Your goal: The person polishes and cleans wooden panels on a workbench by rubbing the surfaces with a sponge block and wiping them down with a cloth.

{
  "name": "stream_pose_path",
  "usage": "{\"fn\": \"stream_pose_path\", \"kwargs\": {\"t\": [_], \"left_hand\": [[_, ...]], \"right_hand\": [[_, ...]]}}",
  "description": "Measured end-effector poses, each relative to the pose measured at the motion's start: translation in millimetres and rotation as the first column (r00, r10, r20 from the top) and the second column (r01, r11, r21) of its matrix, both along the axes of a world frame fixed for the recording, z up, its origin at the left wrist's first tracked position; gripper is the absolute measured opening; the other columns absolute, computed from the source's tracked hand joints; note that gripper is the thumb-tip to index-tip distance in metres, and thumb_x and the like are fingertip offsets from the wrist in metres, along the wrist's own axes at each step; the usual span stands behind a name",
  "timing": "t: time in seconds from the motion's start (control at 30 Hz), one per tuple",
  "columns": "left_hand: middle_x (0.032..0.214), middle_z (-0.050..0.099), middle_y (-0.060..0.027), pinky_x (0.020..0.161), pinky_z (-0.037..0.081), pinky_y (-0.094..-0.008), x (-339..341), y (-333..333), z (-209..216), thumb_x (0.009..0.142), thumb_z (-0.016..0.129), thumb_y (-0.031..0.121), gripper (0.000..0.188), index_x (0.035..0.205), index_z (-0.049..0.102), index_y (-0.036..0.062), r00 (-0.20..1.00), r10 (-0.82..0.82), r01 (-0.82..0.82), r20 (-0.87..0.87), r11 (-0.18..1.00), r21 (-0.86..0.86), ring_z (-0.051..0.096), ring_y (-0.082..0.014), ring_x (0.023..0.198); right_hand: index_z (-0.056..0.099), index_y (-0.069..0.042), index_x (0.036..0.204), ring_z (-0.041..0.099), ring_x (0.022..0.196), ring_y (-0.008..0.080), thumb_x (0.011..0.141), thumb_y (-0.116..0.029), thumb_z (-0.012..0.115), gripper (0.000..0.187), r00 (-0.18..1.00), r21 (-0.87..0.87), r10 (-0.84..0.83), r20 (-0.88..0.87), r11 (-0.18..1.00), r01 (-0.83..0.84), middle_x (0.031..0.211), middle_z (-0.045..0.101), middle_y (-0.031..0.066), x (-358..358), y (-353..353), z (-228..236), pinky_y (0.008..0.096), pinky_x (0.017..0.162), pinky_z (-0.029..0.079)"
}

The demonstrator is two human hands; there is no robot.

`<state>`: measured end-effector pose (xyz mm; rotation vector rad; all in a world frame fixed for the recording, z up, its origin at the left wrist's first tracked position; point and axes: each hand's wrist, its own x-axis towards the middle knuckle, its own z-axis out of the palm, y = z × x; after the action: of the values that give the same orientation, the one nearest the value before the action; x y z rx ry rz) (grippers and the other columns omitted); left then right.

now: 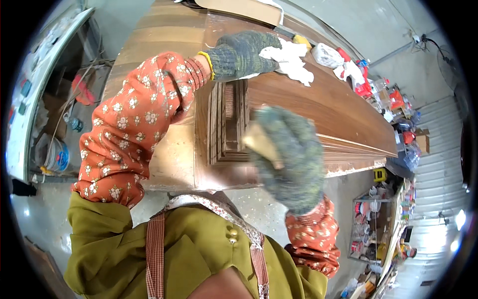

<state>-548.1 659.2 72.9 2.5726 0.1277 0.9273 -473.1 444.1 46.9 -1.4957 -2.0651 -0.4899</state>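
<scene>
Nearest to us is the wearer's olive-green top (194, 244), crossed by red-checked apron straps (155, 254). Beyond it we see a brown wooden workbench (172, 154) bearing a stack of flat, dark-brown wood-grain panels (343, 112); at its left end show layered wooden strips around a narrow opening (215, 127).

The left hand (244, 56), in a grey-green knitted glove with a yellow cuff, lies over the far left part of the panels, against a crumpled white cloth (294, 62). We cannot tell whether its fingers grip the cloth. The right hand (294, 159), in a matching glove, is blurred above the near edge, its fingers closed around a tan block (262, 143); it hides part of the panels.

Just behind the cloth sits a small yellow lump (301, 42), and a long cardboard box (241, 11) lies at the far edge. White and red plastic bags (351, 72) crowd the right far side. A white bucket (54, 153) stands to the left, and cluttered shelving (371, 222) to the right.
</scene>
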Motion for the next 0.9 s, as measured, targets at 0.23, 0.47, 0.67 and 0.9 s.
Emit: {"fn": "stream_pose_path", "kwargs": {"t": [0.23,0.47,0.67,0.9], "left_hand": [[0.125,0.057,-0.0123,0.094,0.044,-0.0347,21.4,38.1,-32.8,0.092,0.052,0.038,0.047,0.13,0.05,0.01,0.948,-0.208,0.147,0.24,0.957,0.248,0.057,-0.0273,0.109],[0.13,0.053,-0.016,0.1,0.041,-0.0375,19.8,17.3,-0.2,0.084,0.063,0.048,0.064,0.132,0.047,0.0078,0.99,0.067,-0.068,-0.124,0.998,-0.005,0.052,-0.0295,0.119],[0.133,0.05,-0.0177,0.1,0.04,-0.0386,24.2,30.7,-19.4,0.083,0.063,0.048,0.063,0.131,0.049,0.0097,0.998,0.065,-0.066,0.015,0.994,0.092,0.05,-0.0326,0.12],[0.134,0.048,-0.0175,0.102,0.038,-0.0406,17.6,34.5,-24.9,0.084,0.062,0.047,0.06,0.13,0.05,0.0101,0.99,0.13,-0.133,0.053,0.99,0.045,0.048,-0.0339,0.121]], "right_hand": [[0.056,-0.014,0.124,0.058,0.102,0.0307,0.073,-0.008,0.073,0.054,0.992,0.033,0.077,-0.096,0.997,-0.074,0.117,0.059,0.0126,32.3,3.3,17.9,0.0391,0.085,0.049],[0.058,-0.019,0.122,0.055,0.111,0.0301,0.071,-0.003,0.062,0.054,0.953,-0.168,0.209,0.218,0.97,-0.174,0.122,0.056,0.0097,36.9,27.6,33.0,0.0398,0.087,0.05],[0.059,-0.022,0.121,0.057,0.113,0.0287,0.071,0.002,0.057,0.055,0.946,-0.174,0.219,0.238,0.968,-0.18,0.125,0.057,0.0073,62.0,11.6,40.0,0.0407,0.093,0.049],[0.062,-0.018,0.116,0.057,0.113,0.0269,0.076,-0.003,0.063,0.043,0.89,-0.233,0.367,0.272,0.922,-0.309,0.121,0.06,0.0063,41.3,40.9,42.3,0.0372,0.092,0.048]]}}
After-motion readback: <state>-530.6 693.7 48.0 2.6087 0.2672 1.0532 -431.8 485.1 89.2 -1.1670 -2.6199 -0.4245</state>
